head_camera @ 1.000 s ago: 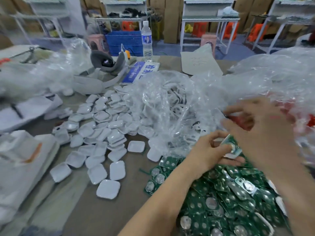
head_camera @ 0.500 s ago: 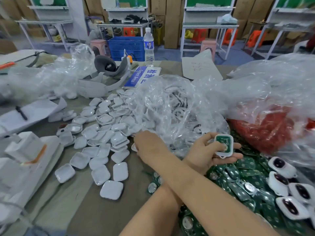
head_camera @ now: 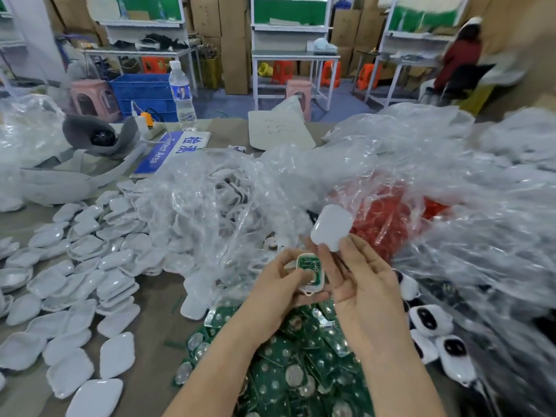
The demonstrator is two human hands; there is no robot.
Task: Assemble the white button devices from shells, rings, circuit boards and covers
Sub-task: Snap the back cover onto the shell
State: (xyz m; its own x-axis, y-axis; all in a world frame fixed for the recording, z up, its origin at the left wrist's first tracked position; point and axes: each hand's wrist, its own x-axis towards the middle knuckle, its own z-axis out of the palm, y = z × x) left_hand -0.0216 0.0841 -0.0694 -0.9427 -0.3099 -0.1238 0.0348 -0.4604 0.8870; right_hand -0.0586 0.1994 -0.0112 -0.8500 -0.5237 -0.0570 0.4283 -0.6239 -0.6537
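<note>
Green circuit boards [head_camera: 285,371] lay heaped nearest us on the brown table [head_camera: 150,341], partly under our forearms. Just beyond that heap our left hand [head_camera: 279,287] gripped a white shell [head_camera: 311,275] with a green board seated in it, thumb on its face and fingers curled beneath. Our right hand [head_camera: 367,284], just beside the left, pinched a white cover [head_camera: 331,227] by its lower edge between thumb and fingertips, holding it upright above the shell. On the near right lay several white devices with dark oval windows [head_camera: 430,323], half under plastic film. To the left, loose white covers [head_camera: 84,296] were spread over the table, many overlapping. Behind our hands sat a crumpled clear bag of white parts [head_camera: 210,206], and to its right a clear bag of red parts [head_camera: 388,224]. Farther off we saw a blue sign [head_camera: 177,149] lying flat, a grey headset [head_camera: 99,136] to its left, a sheet of paper [head_camera: 279,127], and a water bottle [head_camera: 180,94] standing upright. Beyond the table, at the far right, a person in a red top [head_camera: 460,55] sat at a white bench.
</note>
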